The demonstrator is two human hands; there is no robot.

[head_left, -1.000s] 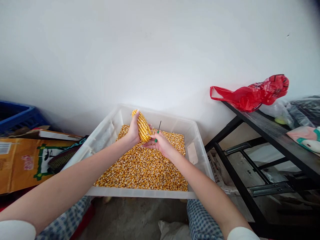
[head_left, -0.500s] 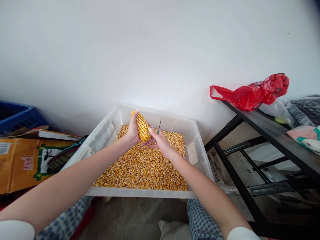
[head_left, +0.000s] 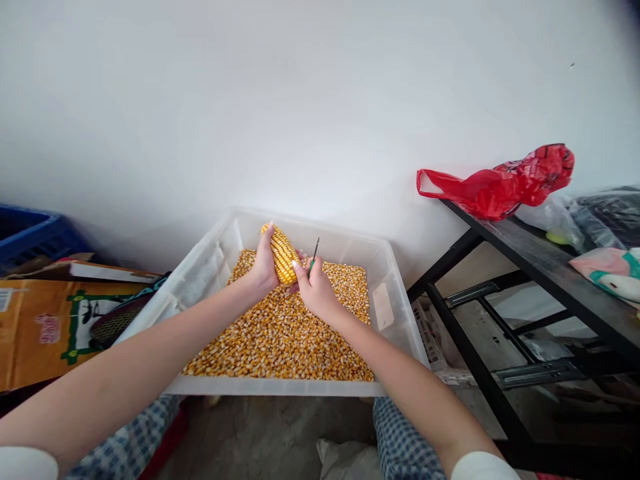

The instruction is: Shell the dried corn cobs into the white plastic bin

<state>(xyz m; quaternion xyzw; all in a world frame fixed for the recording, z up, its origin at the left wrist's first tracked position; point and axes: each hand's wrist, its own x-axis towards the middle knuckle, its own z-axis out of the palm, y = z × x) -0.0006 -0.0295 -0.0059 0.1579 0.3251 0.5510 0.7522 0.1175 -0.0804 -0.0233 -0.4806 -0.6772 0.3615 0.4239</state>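
Observation:
My left hand (head_left: 265,264) is wrapped round an ear of corn (head_left: 283,256), which tilts with its upper end to the left. A screwdriver (head_left: 314,255) with a green handle and a thin dark shaft is gripped in my right hand (head_left: 315,287), its shaft pointing up. The right thumb rests at the lower end of the ear. Both hands are above loose corn kernels (head_left: 295,340) that cover the bottom of a translucent plastic bin (head_left: 280,386).
At the right stands a black metal-framed table (head_left: 550,260) with a red plastic bag (head_left: 500,190) on it. To the left lie a cardboard box (head_left: 40,327) and a blue crate (head_left: 35,237). A white wall (head_left: 310,107) rises behind the bin.
My right hand has turned and closed more round the screwdriver handle, its thumb now against the ear's lower end. The left hand keeps its hold on the corn.

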